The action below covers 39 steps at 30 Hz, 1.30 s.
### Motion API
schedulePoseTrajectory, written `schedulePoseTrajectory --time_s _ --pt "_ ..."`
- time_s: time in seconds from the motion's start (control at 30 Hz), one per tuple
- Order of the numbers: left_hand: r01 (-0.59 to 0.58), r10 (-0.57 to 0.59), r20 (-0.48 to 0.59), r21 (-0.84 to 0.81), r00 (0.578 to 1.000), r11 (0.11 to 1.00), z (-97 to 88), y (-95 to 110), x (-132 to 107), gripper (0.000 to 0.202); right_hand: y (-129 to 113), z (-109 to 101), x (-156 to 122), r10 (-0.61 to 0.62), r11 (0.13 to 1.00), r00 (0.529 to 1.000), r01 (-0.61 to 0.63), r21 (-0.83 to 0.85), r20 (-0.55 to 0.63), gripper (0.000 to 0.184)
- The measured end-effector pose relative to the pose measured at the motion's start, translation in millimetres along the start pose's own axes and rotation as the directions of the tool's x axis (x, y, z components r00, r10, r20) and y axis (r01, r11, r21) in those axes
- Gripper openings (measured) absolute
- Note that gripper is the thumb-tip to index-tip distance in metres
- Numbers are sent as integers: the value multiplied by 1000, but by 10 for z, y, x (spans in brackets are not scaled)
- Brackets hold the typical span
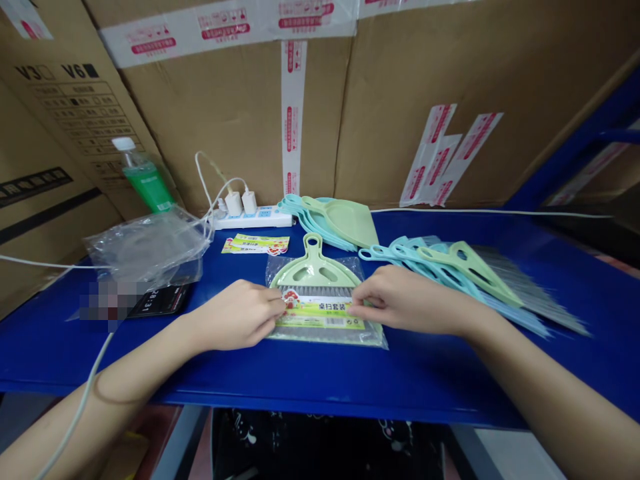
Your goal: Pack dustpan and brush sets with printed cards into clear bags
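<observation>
A pale green dustpan lies flat on the table in front of me, a small brush with grey bristles on it, both in a clear plastic bag. Across the brush runs a yellow-green paper label with a red mushroom picture; whether it is inside the bag or on top, I cannot tell. My left hand has its fingers curled in at the label's left end. At the right end, my right hand pinches with thumb and forefinger. The fingertips partly cover the label's edges.
Stacked dustpans lie behind, and several brushes at the right. Spare labels sit near a power strip. Clear bags, a dark device with a clock and a green bottle are left. Cardboard boxes wall the back.
</observation>
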<state>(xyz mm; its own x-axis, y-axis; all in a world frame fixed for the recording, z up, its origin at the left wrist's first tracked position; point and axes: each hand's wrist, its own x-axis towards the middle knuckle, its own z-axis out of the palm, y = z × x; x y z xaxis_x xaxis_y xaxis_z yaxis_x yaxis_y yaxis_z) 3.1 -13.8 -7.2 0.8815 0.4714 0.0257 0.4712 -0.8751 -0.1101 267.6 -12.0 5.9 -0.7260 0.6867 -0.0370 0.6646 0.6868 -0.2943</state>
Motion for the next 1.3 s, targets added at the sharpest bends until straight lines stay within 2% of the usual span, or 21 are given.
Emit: schedulePoseTrajectory --time_s 0.2,0.3,0.43,0.53,0.67,0.77,1.0,1.3 --pt "-17 17 -10 -8 1000 1000 -34 23 12 19 -42 58 38 -38 999 998 39 23 -49 25" --pt "-12 12 -26 -23 1000 1000 -41 32 19 21 -83 127 76 -97 992 991 103 67 -93 16" --pt "-10 9 -64 -20 998 1000 -15 23 18 26 -112 209 120 -208 971 971 220 95 -121 21" --pt "-14 15 -86 7 996 1000 8 18 15 24 -108 240 132 -231 970 967 237 53 -104 25" --pt "-91 102 -117 94 988 991 17 47 23 16 -105 256 131 -244 969 962 248 18 -120 28" --pt "-137 148 -73 136 986 981 16 79 34 29 -111 264 129 -246 969 960 248 3 -134 32" --pt "-104 99 40 136 994 985 1 105 47 44 -97 270 124 -217 976 966 220 6 -142 40" --pt "-72 63 80 106 995 992 -29 103 61 41 -146 191 98 -146 988 987 150 42 -71 40"
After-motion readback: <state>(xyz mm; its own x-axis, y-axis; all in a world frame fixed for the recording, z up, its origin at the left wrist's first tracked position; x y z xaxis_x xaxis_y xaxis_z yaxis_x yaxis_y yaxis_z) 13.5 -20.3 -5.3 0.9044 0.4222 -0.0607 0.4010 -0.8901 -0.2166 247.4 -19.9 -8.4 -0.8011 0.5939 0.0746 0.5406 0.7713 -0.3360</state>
